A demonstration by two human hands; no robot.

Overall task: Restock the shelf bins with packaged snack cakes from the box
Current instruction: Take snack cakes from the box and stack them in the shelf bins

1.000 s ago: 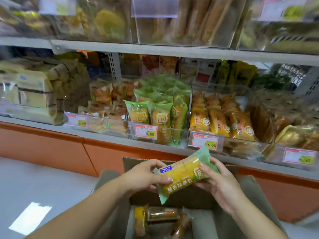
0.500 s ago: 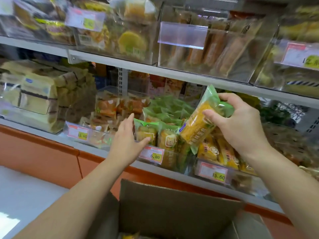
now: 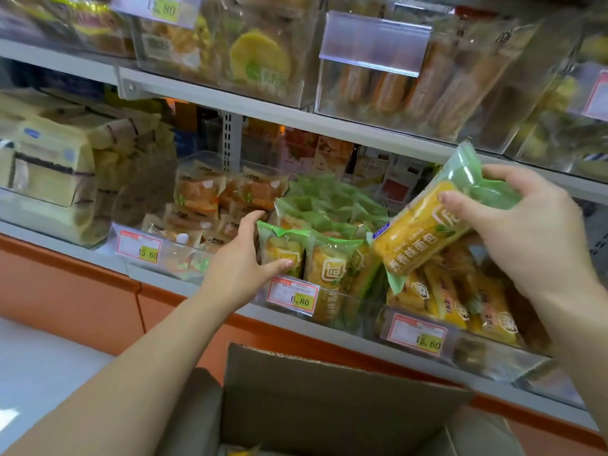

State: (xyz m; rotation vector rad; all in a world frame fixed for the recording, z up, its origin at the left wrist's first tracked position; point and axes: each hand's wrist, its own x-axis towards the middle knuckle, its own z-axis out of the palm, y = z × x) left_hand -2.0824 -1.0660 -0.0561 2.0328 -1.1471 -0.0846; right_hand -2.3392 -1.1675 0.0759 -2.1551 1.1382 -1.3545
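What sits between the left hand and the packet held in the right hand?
Head view: upright green-wrapped packets, standing behind the 6.80 price tag, fill the gap between the left hand and the held packet.

The grey shelf (image 3: 362, 342) carries clear bins (image 3: 184, 261) side by side along its front edge. Wrapped cakes (image 3: 324, 268) fill them
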